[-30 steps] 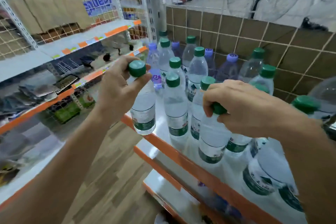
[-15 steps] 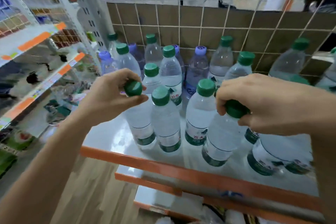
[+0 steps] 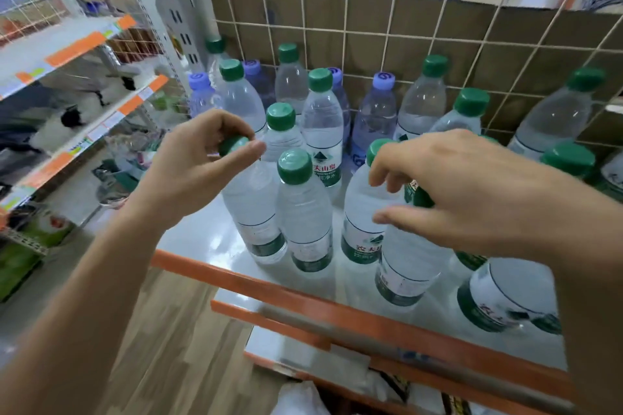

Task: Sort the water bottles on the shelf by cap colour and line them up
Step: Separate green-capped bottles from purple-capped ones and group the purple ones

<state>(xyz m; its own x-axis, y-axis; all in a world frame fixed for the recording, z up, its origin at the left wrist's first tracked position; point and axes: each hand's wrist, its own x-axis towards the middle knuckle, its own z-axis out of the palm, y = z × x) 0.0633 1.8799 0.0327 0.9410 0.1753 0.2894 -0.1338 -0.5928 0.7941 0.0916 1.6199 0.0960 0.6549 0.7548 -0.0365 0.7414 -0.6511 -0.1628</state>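
- The left hand (image 3: 199,172) pinches the green cap (image 3: 234,145) of a water bottle (image 3: 251,212) between the thumb and the bent fingers. This bottle stands upright near the front edge of the shelf (image 3: 202,236), towards its left end.
- The right hand (image 3: 472,192) hangs over another bottle (image 3: 404,266), which also stands near the front edge, more to the right. Its fingers are loosely bent and spread and the thumb points out to the left. They do not close on the dark green cap (image 3: 421,199) that shows under the palm. I cannot tell if the palm touches it.
- Between the two hands stand two more green-capped bottles, one with its cap fully in view (image 3: 294,165) and one partly hidden by the right fingers (image 3: 360,212). They stand just beside each other and make a row with the held bottle.
- Further back, more green-capped bottles stand mixed with purple-capped bottles (image 3: 383,81), which are mostly along the back edge.
- At the right end, other green-capped bottles (image 3: 505,293) stand near the right forearm.
- The shelf has an orange front strip (image 3: 303,293) and a wire grid (image 3: 438,37) with brown cardboard behind it at the back.
- On the left is a neighbouring rack (image 3: 77,44) with orange labels.
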